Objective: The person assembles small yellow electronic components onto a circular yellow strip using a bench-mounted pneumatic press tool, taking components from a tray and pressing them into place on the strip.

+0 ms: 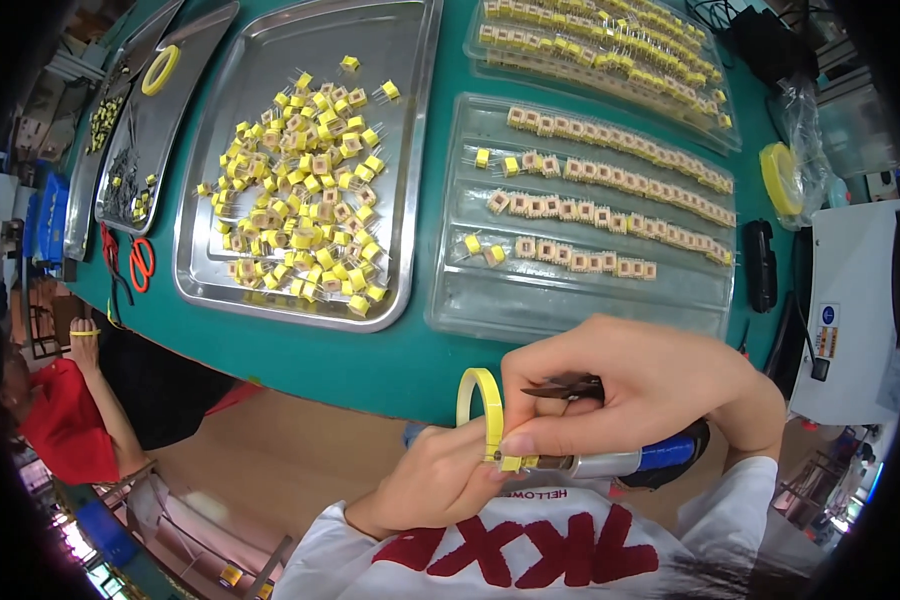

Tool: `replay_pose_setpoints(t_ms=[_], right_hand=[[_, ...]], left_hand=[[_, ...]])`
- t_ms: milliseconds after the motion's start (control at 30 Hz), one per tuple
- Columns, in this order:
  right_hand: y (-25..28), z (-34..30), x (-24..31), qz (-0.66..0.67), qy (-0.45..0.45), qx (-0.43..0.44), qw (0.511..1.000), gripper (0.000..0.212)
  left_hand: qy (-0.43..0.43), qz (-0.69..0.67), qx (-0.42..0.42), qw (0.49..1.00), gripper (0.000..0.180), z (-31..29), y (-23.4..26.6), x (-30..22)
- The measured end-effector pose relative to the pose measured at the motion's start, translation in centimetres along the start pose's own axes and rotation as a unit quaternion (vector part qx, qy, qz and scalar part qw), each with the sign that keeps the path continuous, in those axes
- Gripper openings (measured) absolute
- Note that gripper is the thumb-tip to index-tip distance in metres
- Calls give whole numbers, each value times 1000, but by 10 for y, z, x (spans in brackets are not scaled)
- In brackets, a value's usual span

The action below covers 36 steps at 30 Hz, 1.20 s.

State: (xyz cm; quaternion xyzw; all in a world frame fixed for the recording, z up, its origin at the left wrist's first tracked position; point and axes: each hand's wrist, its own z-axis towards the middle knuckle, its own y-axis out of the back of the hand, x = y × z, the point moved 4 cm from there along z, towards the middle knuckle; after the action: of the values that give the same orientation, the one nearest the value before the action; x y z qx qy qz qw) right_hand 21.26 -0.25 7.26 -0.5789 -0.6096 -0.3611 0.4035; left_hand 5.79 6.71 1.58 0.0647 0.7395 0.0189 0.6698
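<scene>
Both hands meet just below the green desk (420,360) edge: my left hand (440,480) pinches a small yellow component (511,463) with yellow tape (482,405) looped above it, while my right hand (630,385) grips dark scissors (565,388). Behind lie a steel tray (410,150) of yellow parts and clear trays (570,300).

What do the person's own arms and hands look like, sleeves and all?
Both hands, left hand and right hand, are bare: no gloves, rings or watch show. The right wrist ends in a white sleeve. The white top carries large red lettering.
</scene>
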Motion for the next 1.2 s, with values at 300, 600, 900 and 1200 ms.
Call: replay_pose_setpoints(t_ms=[300, 600, 900, 1200], right_hand=[[-6, 6, -18, 164, -22, 51, 985, 16], [6, -25, 13, -31, -26, -109, 993, 16], [-10, -29, 18, -105, 73, -126, 984, 20], [-15, -23, 19, -159, 131, -163, 965, 9]], left_hand=[[-66, 6, 14, 998, 24, 2, -1, 5], [25, -51, 40, 998, 28, 2, 0, 3], [-68, -33, 27, 997, 20, 7, -1, -1], [-66, -29, 37, 997, 23, 9, 3, -6]])
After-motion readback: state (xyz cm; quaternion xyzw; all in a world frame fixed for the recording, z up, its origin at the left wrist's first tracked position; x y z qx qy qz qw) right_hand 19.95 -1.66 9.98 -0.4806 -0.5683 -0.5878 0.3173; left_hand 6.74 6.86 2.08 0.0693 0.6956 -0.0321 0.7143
